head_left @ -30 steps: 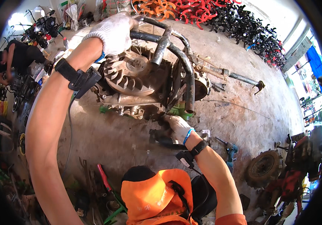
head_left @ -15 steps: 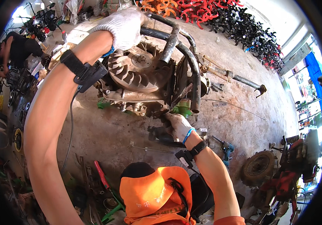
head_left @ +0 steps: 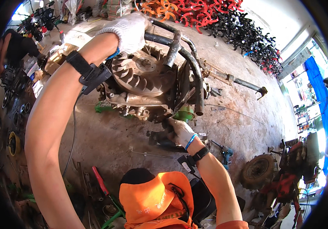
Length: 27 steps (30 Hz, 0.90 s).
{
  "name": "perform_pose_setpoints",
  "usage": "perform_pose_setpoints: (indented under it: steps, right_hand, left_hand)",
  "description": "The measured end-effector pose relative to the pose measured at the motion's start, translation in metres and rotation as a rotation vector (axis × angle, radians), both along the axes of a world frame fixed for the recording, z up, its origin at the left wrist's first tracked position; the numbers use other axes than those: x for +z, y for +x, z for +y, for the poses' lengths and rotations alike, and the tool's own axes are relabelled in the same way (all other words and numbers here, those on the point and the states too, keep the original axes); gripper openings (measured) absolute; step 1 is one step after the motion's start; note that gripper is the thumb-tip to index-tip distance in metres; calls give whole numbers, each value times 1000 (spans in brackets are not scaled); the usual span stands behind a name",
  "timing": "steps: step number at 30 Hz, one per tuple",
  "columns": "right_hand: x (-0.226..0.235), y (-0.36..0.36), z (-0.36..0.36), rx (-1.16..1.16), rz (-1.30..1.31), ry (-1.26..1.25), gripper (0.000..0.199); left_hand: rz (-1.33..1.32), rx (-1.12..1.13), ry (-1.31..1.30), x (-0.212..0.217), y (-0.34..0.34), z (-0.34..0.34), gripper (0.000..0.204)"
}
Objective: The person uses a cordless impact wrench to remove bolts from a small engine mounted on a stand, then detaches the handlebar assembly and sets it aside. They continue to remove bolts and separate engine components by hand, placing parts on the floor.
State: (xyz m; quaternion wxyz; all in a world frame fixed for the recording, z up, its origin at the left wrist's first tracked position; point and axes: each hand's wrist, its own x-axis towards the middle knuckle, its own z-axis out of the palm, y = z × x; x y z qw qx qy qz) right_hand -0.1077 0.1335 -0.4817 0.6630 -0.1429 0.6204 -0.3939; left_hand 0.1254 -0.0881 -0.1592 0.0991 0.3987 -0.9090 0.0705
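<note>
An engine with a finned flywheel (head_left: 145, 78) on top stands on the floor, with a bent black tube frame (head_left: 189, 53) along its right side. My left hand (head_left: 127, 33), in a white knit glove, grips the far left end of that frame; its fingertips are partly hidden. At the engine's near lower edge is my right hand (head_left: 181, 132), also gloved. Its fingers are closed at a dark part under the engine, and what they hold is hidden in shadow. A green part (head_left: 185, 113) shows just beyond the right hand.
An orange hat (head_left: 148, 196) fills the lower middle. A teal power drill (head_left: 226, 152) lies right of my right forearm. A wheeled machine (head_left: 259, 171) stands at the lower right. Red, orange and black curved blades (head_left: 244, 34) are piled at the back. Another person (head_left: 19, 45) bends at the far left.
The view has shifted slightly. Both hands stay at nearly the same spots on the engine, and nothing has been taken up or let go.
</note>
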Motion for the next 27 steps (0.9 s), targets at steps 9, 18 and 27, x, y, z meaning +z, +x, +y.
perform_pose_setpoints:
  steps: [9, 18, 27]
  right_hand:
    - [-45, 5, -11, -36, -118, -393, 10]
    - [23, 21, 12, 156, 658, -286, 29]
    - [35, 14, 16, 353, 1275, -626, 33]
  left_hand:
    - [-41, -94, -147, 16, -45, -5, 31]
    - [-74, -98, 76, -2, -45, -54, 22]
    - [154, -72, 209, -21, -52, -57, 22]
